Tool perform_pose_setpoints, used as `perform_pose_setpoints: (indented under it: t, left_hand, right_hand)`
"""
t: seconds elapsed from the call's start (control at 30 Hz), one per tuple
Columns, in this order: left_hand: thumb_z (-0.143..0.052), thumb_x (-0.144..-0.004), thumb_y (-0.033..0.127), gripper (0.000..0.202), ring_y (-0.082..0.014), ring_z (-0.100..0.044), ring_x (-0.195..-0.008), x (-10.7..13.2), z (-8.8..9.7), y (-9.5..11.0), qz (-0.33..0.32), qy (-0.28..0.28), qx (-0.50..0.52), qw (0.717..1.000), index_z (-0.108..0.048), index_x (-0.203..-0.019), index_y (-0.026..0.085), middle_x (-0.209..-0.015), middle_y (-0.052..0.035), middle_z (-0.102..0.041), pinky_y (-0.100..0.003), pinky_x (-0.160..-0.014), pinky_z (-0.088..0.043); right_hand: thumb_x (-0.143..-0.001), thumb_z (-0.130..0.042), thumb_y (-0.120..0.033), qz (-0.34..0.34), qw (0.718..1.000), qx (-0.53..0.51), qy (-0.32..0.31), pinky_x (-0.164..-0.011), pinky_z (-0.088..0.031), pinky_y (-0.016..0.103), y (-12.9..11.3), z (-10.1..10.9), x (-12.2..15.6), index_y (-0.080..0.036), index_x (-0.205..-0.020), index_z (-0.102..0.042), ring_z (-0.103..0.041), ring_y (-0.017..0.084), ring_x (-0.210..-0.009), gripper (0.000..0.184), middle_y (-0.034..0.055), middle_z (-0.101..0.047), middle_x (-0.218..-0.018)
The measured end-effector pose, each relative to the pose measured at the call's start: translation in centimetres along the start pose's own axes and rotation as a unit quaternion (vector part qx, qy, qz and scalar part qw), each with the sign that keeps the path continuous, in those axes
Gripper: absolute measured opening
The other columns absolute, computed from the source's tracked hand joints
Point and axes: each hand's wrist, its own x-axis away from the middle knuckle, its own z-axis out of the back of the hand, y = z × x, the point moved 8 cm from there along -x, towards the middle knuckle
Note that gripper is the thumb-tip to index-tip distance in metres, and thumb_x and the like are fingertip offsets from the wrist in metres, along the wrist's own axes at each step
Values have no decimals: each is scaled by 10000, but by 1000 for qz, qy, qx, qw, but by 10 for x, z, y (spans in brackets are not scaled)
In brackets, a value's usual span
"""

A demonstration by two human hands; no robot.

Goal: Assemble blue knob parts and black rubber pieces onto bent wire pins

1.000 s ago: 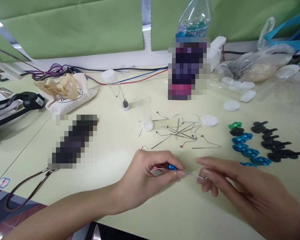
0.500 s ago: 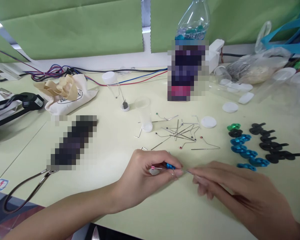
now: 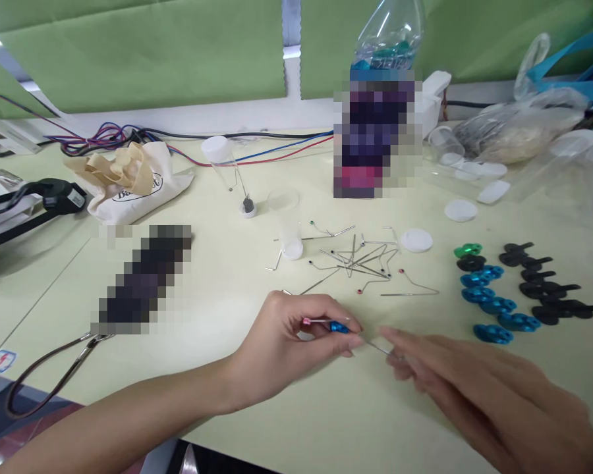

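Observation:
My left hand (image 3: 291,349) is closed in a pinch around a small blue metal part (image 3: 338,327). A thin wire with a pink bead (image 3: 306,321) at its end lies beside the part, between the same fingers. From the fingertips a thin metal rod (image 3: 378,347) slants down toward my right hand (image 3: 484,388). My right fingers are closed at the rod's far end, though blur hides the exact grip. Just beyond my left hand lies a loose pile of bent wires (image 3: 358,260), some with small coloured beads.
To the right, blue metal parts (image 3: 497,305), a green one (image 3: 468,250) and black ones (image 3: 553,288) stand in rows. A clear tube (image 3: 285,224), white lids (image 3: 416,240), a bottle (image 3: 390,39) and a cloth pouch (image 3: 128,191) are farther back. A pixelated dark object (image 3: 145,280) lies left.
My right hand has drawn back slightly to the right, and more of the rod shows between the hands. The pink-beaded wire has tilted in my left fingers.

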Motion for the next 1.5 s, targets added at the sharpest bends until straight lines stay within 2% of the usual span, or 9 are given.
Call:
perform_pose_setpoints:
  t: [0.13, 0.4, 0.53, 0.67, 0.8, 0.9, 1.17, 1.37, 1.5]
  left_hand:
    - [-674, -795, 232, 121, -168, -670, -741, 0, -2, 1, -7, -10, -25, 1000, -711, -847, 129, -845, -89, -730, -260, -672, -548]
    - [-679, -792, 258, 140, -142, -664, -643, 0, 0, 0, 3, -6, -4, 1000, -701, -835, 127, -819, -83, -722, -239, -608, -540]
    - [-631, -825, 194, 107, -138, -644, -707, 4, -3, 9, -70, -15, -79, 994, -702, -881, 138, -852, -76, -721, -228, -635, -525]
    - [-594, -845, 173, 120, -107, -610, -656, 5, -6, 12, -82, -28, -102, 991, -699, -895, 147, -865, -64, -714, -194, -568, -510]
    - [-646, -815, 235, 128, -136, -643, -657, 1, -1, 7, -28, -3, -24, 999, -688, -830, 116, -798, -82, -717, -251, -636, -559]
    - [-670, -797, 252, 142, -144, -655, -659, -1, 2, 5, -11, 12, -2, 1000, -687, -823, 113, -799, -85, -720, -265, -648, -566]
    - [-614, -837, 195, 104, -113, -600, -642, 4, -7, 13, -90, -23, -105, 990, -695, -856, 134, -778, -57, -700, -214, -590, -486]
    - [-598, -841, 166, 98, -108, -603, -656, 5, -5, 16, -94, -17, -101, 990, -687, -874, 139, -825, -60, -709, -211, -598, -492]
    - [-622, -836, 208, 113, -112, -610, -654, 4, -6, 16, -97, -19, -84, 992, -688, -875, 124, -808, -69, -708, -210, -601, -506]
  right_hand:
    - [-951, -394, -203, -112, 986, -103, -68, -395, -492, 150, 15, -15, -6, -290, -1281, -442, -604, 85, -474, 345, -52, -643, -656]
    - [-893, -441, -114, 149, 982, 111, -24, -823, -552, 313, -10, -2, 7, -236, -1265, -525, -663, 206, -931, 400, 56, -683, -1060]
    - [-939, -414, -176, -59, 983, -127, -117, -525, -547, 208, 4, -22, -4, -280, -1262, -482, -650, 113, -588, 347, -23, -660, -726]
    - [-980, -356, -329, -250, 884, -341, -201, -357, -459, 162, 13, -46, -1, -213, -1257, -467, -599, 95, -446, 320, -36, -593, -615]
    - [-950, -421, -259, -87, 977, -155, -120, -555, -552, 234, 9, -20, -3, -258, -1254, -473, -664, 134, -641, 308, 11, -682, -799]
    - [-900, -473, -159, 61, 995, 19, -78, -751, -560, 298, -5, -11, 6, -280, -1364, -387, -677, 184, -879, 486, 50, -685, -1061]
    - [-999, -246, -207, -129, 970, -139, -151, -437, -513, 159, 8, -24, -9, -230, -1325, -365, -617, 87, -486, 347, -34, -642, -661]
    - [-894, -486, -135, 146, 973, 176, -43, -780, -552, 333, -13, -8, -1, -204, -1235, -544, -664, 237, -964, 353, 80, -680, -1097]
    - [-899, -381, -75, 81, 992, 56, -78, -681, -555, 239, -10, -12, 0, -224, -1255, -506, -677, 140, -804, 406, 19, -703, -938]
